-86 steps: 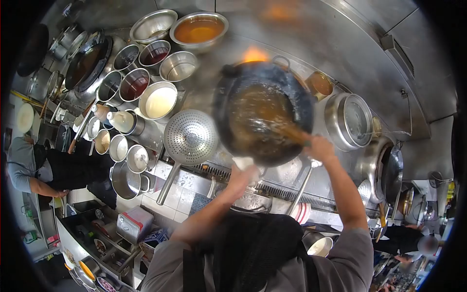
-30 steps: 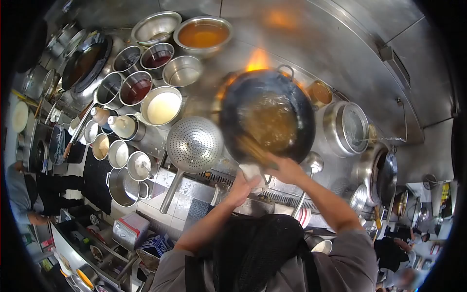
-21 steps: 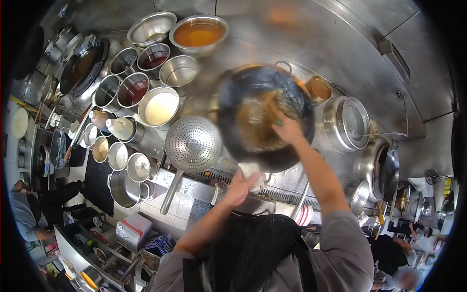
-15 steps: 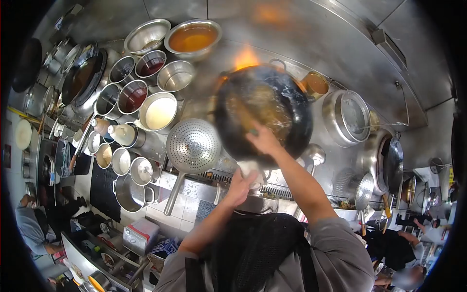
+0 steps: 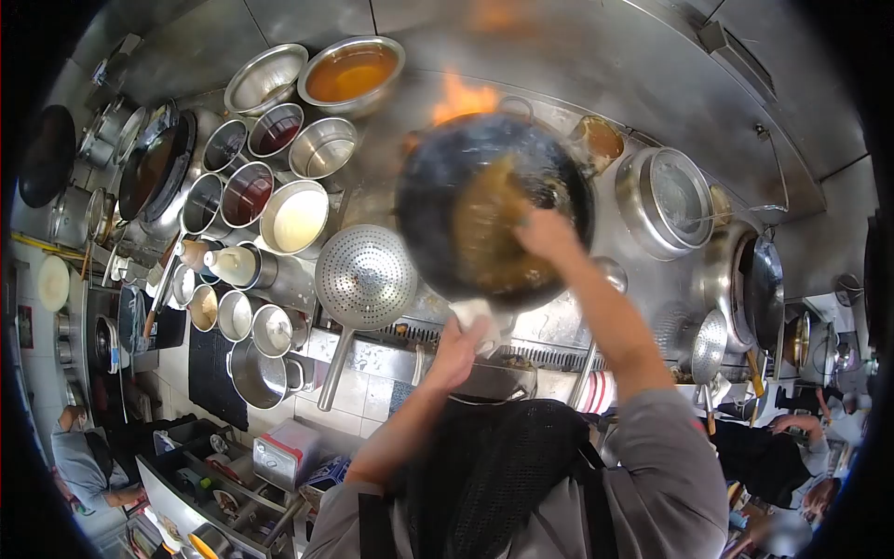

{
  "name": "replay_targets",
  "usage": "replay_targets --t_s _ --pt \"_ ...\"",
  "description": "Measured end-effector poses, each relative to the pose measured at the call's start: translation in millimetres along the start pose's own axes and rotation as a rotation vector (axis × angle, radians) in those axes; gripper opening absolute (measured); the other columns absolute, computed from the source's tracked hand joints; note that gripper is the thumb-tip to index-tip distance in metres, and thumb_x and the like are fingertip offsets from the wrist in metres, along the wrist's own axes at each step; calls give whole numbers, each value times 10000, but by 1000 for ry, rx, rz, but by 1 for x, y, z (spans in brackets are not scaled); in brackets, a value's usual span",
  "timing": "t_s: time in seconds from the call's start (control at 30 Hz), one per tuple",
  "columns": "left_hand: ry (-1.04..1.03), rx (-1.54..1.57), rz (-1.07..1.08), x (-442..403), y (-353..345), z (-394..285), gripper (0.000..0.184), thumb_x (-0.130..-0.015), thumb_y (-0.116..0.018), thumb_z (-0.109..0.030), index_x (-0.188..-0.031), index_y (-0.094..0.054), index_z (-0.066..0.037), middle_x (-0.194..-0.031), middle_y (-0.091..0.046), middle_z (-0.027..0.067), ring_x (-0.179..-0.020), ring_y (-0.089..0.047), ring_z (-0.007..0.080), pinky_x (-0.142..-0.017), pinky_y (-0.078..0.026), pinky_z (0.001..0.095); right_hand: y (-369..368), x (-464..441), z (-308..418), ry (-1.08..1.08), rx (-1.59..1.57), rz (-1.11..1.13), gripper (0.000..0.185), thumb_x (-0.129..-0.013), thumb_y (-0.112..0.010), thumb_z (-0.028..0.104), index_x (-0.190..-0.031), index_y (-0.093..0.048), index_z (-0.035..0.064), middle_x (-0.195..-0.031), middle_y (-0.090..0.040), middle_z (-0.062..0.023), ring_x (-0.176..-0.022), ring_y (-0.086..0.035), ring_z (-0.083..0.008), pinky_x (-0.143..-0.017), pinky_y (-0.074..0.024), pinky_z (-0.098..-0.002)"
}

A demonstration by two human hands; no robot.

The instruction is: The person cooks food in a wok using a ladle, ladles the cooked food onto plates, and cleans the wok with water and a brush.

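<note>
A large dark wok [image 5: 428,214] sits over a burner, flames showing at its far left rim. Brownish liquid swirls inside it. My left hand [image 5: 456,352] is closed on a white cloth [image 5: 477,321] at the wok's near edge. Over the right part of the wok, my right hand [image 5: 549,235] is closed round a wooden-coloured brush [image 5: 498,197], blurred by motion, its bristles in the liquid. Left of the wok lies a perforated strainer [image 5: 365,278] with its handle toward me. A ladle [image 5: 610,274] rests to the right, near my right forearm.
Metal pots of dark, red and cream liquids [image 5: 295,217] stand at the left, with a bowl of orange liquid [image 5: 351,74] behind. A lidded steel pot [image 5: 663,203] is at the right. Other people [image 5: 102,461] stand at the far left and lower right.
My right hand has swept the brush about inside the wok, most recently from its near middle to the right. My left hand keeps the cloth at the near edge. The flames rose, sank and rose again.
</note>
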State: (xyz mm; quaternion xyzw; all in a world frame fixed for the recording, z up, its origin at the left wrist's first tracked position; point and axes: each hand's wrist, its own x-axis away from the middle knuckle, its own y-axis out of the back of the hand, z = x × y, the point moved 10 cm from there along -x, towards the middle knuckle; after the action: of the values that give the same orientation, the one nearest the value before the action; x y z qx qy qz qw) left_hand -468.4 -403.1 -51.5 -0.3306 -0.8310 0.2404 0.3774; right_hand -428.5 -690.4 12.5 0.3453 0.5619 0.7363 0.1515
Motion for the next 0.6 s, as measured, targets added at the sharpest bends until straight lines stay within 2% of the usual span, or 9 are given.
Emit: replay_targets --t_s 0.1,0.13,0.23,0.3,0.37,0.43,0.5,0.53,0.6 --pt "-27 -31 -12 1 7 1 385 -1025 -670 -108 -1356 -503 -3 -1257 -628 100 -1115 -637 179 -960 -537 347 -19 53 78 52 -147 43 487 -993 -633 325 -1424 -534 120 -1122 -718 -278 -1073 -691 -480 -965 -560 -542" --pt "-26 -23 -9 0 9 3 396 -1022 -674 -107 -1362 -499 -3 -1263 -625 101 -1122 -634 180 -962 -536 346 -34 64 80 81 -150 78 565 -974 -655 357 -1483 -502 164 -1133 -716 -282 -1060 -691 -487 -958 -556 -553" --pt "28 -3 -19 11 -1 -1 426 -1013 -680 -92 -1383 -486 -7 -1277 -618 100 -1137 -626 180 -971 -528 343 -33 105 44 189 -108 210 637 -945 -673 398 -1522 -458 235 -1167 -719 -241 -1064 -712 -435 -922 -573 -558" --pt "60 -12 -30 13 0 -1 442 -1009 -679 -78 -1397 -478 -13 -1283 -617 96 -1141 -624 180 -977 -524 343 -17 110 -11 279 28 223 676 -920 -694 416 -1541 -470 273 -1182 -730 -207 -1067 -719 -407 -940 -568 -547" --pt "79 -30 -32 8 6 9 452 -1005 -674 -62 -1408 -474 -20 -1287 -618 89 -1139 -626 179 -981 -521 346 4 81 -71 183 158 353 663 -914 -696 409 -1527 -494 260 -1200 -730 -200 -1095 -715 -390 -967 -563 -524" --pt "95 57 -8 5 3 9 410 -1009 -660 -52 -1386 -503 -18 -1275 -633 77 -1124 -635 178 -978 -524 353 39 61 -82 -36 -115 374 631 -917 -691 401 -1503 -524 236 -1207 -727 -206 -1114 -706 -395 -980 -560 -508" --pt "121 67 22 1 4 13 388 -1010 -657 -52 -1371 -518 -14 -1261 -643 77 -1112 -643 181 -968 -530 355 33 20 -44 207 116 24 620 -925 -691 369 -1496 -518 198 -1193 -727 -219 -1096 -707 -411 -971 -563 -509" --pt "106 19 52 -2 5 16 355 -1070 -602 -135 -1397 -515 -28 -1243 -656 83 -1124 -656 198 -967 -555 370 25 19 -22 149 58 56 616 -929 -687 354 -1494 -510 182 -1178 -725 -237 -1085 -706 -424 -967 -563 -514" --pt "100 -2 49 -1 3 10 349 -1069 -604 -133 -1389 -517 -24 -1243 -655 84 -1116 -656 193 -954 -557 365 3 19 23 93 -49 70 605 -937 -679 335 -1487 -497 161 -1144 -722 -267 -1065 -704 -442 -959 -562 -524"
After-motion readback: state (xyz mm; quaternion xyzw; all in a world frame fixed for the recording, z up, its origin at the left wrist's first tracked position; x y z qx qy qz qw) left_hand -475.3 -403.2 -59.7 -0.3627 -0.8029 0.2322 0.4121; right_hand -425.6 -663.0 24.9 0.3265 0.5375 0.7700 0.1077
